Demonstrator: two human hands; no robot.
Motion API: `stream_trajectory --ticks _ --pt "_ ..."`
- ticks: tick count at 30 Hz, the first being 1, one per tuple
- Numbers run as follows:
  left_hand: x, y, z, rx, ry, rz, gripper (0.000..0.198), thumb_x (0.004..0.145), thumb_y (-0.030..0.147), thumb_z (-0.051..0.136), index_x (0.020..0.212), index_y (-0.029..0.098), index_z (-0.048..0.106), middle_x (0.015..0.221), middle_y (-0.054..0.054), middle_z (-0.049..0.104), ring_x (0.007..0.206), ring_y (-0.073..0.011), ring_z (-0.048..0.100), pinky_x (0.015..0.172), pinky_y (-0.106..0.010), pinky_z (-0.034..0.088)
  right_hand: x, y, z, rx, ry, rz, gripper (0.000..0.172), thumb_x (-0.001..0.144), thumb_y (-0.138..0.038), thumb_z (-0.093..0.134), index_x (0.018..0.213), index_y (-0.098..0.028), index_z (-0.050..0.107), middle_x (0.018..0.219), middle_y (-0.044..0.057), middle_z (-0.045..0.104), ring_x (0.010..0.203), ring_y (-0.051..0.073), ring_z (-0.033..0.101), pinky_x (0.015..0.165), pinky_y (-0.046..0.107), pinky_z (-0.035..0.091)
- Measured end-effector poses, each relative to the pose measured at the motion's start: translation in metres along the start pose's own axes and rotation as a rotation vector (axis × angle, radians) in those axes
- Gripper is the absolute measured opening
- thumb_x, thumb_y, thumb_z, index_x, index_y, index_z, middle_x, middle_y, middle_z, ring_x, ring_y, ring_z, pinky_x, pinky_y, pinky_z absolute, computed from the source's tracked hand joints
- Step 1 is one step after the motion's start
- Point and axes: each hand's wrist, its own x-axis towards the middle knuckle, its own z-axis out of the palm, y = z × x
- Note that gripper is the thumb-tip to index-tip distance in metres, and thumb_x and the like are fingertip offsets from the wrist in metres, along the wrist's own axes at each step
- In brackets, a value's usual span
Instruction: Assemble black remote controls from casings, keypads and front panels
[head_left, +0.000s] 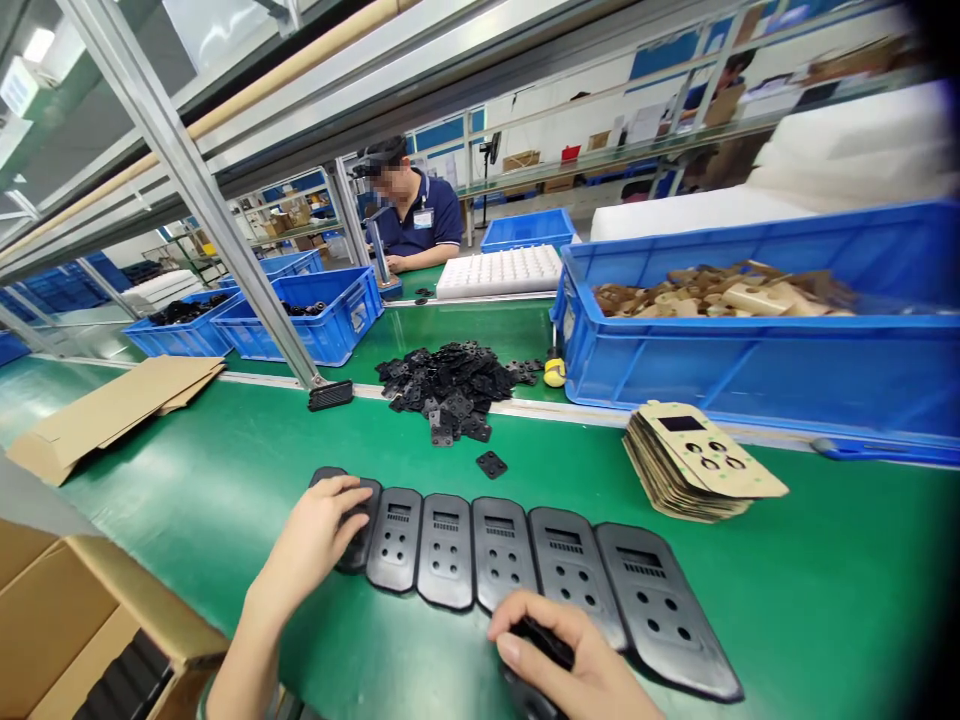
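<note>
Several black plastic panels [445, 550] lie side by side in a row on the green table [247, 480]. My left hand [326, 525] rests on the leftmost panel, its fingers curved over the top and partly hiding it. Near the bottom centre, my right hand [559, 650] grips a black part [525, 690], thumb on one side and fingers on the other; much of this part is hidden. Behind the row is a heap of small black plates [457, 380], with one plate [492, 464] lying apart. A stack of tan cards with cut-outs [701, 460] stands at the right.
Blue bins [750, 365] stand along the back, beside a yellow tape measure [554, 370]. Flat cardboard [124, 400] lies at left, above an open carton [142, 600]. A metal post [202, 200] rises from the table. A person [420, 215] sits across, near a white tray [499, 272].
</note>
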Motion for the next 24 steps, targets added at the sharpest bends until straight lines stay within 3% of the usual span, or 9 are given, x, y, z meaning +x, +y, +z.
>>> stream_trajectory --ticks 5,8,11,13,16,20,24 --pt "0.077 0.059 0.017 -0.058 -0.106 0.297 0.029 0.089 0.021 0.051 0.115 0.020 0.063 0.114 -0.007 0.067 0.106 -0.0223 0.061 0.095 -0.035 0.047 -0.003 0.001 -0.002 0.062 -0.166 0.073 0.043 0.066 -0.055 0.071 0.077 -0.015 0.061 0.066 -0.002 0.048 0.049 0.005 0.035 0.043 0.019 0.024" --pt "0.115 0.088 0.043 -0.088 -0.128 0.341 0.025 0.088 0.021 0.052 0.109 0.019 0.066 0.106 -0.010 0.069 0.103 -0.0244 0.062 0.093 -0.037 0.048 -0.003 0.000 -0.002 0.067 -0.188 0.083 0.034 0.067 -0.045 0.071 0.077 -0.014 0.062 0.068 -0.002 0.050 0.049 0.005 0.036 0.043 0.018 0.024" --pt "0.135 0.101 0.061 -0.134 -0.126 0.317 0.015 0.079 0.017 0.063 0.091 0.017 0.071 0.092 -0.012 0.070 0.097 -0.0273 0.065 0.089 -0.039 0.049 0.000 -0.001 -0.002 0.073 -0.193 0.075 0.030 0.066 -0.041 0.072 0.074 -0.014 0.062 0.064 -0.003 0.049 0.048 0.005 0.036 0.043 0.017 0.025" --pt "0.137 0.100 0.062 -0.194 -0.106 0.274 0.014 0.079 0.014 0.060 0.086 0.017 0.071 0.087 -0.012 0.071 0.092 -0.0264 0.067 0.088 -0.038 0.050 0.002 0.000 -0.002 0.091 -0.208 0.081 0.030 0.065 -0.042 0.071 0.072 -0.015 0.060 0.060 -0.004 0.048 0.045 0.004 0.036 0.040 0.017 0.023" --pt "0.129 0.092 0.054 -0.338 -0.076 0.190 0.023 0.084 0.015 0.050 0.094 0.016 0.071 0.081 -0.009 0.074 0.080 -0.0206 0.070 0.081 -0.034 0.053 0.003 0.000 -0.002 0.118 -0.191 0.090 0.030 0.067 -0.044 0.068 0.073 -0.016 0.058 0.055 -0.006 0.045 0.040 0.003 0.033 0.035 0.015 0.018" --pt "0.100 0.077 0.045 -0.549 -0.088 0.093 0.031 0.088 0.023 0.045 0.107 0.010 0.065 0.075 -0.007 0.075 0.067 -0.0160 0.071 0.063 -0.025 0.057 0.002 0.001 -0.001 0.133 -0.173 0.087 0.031 0.070 -0.045 0.067 0.075 -0.016 0.056 0.053 -0.008 0.041 0.037 0.003 0.028 0.032 0.015 0.013" --pt "0.063 0.054 0.039 -0.625 -0.037 0.000 0.028 0.086 0.026 0.049 0.103 0.011 0.065 0.078 -0.007 0.075 0.068 -0.0160 0.072 0.061 -0.023 0.056 0.000 0.002 -0.002 0.115 -0.202 0.136 0.037 0.070 -0.051 0.068 0.076 -0.017 0.056 0.054 -0.008 0.040 0.040 0.003 0.028 0.035 0.015 0.015"
